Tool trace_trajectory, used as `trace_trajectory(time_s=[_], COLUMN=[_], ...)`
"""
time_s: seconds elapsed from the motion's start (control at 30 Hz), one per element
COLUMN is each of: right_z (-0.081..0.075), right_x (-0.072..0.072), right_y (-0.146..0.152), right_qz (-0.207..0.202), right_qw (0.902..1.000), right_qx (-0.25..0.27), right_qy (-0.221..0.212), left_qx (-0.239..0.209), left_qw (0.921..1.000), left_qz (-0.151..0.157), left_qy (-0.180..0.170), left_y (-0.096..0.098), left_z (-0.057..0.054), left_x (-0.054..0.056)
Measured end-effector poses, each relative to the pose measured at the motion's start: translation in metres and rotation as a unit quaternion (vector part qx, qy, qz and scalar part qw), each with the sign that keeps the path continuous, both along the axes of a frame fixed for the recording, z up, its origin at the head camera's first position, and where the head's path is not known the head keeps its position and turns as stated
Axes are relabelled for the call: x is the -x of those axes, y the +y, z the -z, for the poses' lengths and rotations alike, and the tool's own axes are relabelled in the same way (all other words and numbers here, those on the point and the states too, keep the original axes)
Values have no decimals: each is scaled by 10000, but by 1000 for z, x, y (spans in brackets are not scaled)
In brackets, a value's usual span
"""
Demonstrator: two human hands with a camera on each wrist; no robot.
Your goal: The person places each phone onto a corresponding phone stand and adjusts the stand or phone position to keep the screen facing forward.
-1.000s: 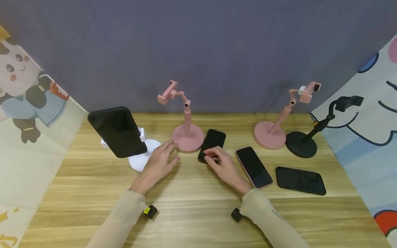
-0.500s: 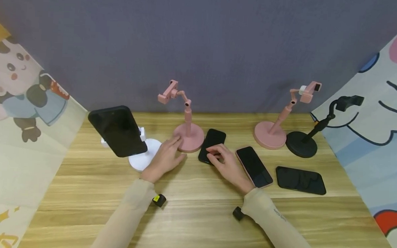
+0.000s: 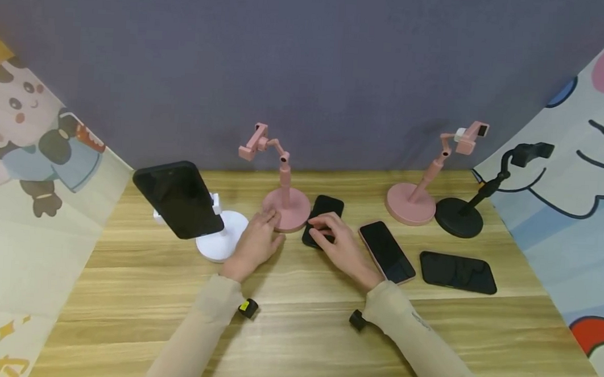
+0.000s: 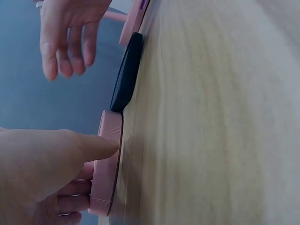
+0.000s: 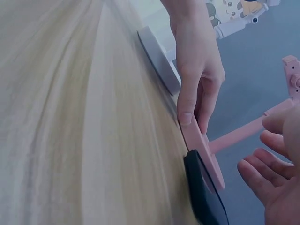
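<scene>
My left hand [image 3: 255, 244] holds the round base of a pink phone stand [image 3: 294, 208] at its near left edge. In the left wrist view the thumb lies against the base's rim [image 4: 107, 176], while the other fingers reach over its top. Above the lower part of a black phone [image 3: 329, 206], my right hand [image 3: 341, 246] hovers with loosely bent fingers and holds nothing. That phone lies flat, close beside the pink base. The stand's clamp [image 3: 255, 141] carries no phone.
Left of my left hand, a white stand [image 3: 222, 241] bears a large black phone [image 3: 178, 199]. A pink-edged phone [image 3: 387, 253] and another black phone [image 3: 458, 273] lie to the right. Behind them stand a second pink stand [image 3: 411, 204] and a black stand [image 3: 459, 218] near a grey partition [image 3: 307, 80].
My left hand has moved right and its fingers have come onto the pink stand's base. My right hand has stayed over the black phone, shifting only slightly.
</scene>
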State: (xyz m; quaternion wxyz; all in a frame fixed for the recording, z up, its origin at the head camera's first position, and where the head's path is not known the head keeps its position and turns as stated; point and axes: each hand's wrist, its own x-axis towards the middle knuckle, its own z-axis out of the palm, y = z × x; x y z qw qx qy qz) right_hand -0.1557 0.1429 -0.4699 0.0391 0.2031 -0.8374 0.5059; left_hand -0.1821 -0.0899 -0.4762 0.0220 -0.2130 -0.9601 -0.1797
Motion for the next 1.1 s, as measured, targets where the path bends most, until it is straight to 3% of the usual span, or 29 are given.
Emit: trace_trajectory(time_s=[0.37, 0.63, 0.9, 1.1], right_z=[-6, -22, -33, -40], right_x=[1, -1, -3, -4], right_y=[-14, -30, -45, -55], right_qz=[-133, -251, -288, -188], right_qw=[9986, 9964, 9940, 9931], right_qx=[367, 535, 669, 721], right_qy=[350, 605, 820, 901], left_qx=[165, -25, 209, 89], left_qw=[9992, 9979, 9962, 9951], left_qz=[172, 146, 203, 145], left_qy=[314, 626, 817, 977], left_y=[7, 8, 11, 12], left_z=[-2, 0, 3, 6], left_x=[-12, -23, -31, -35])
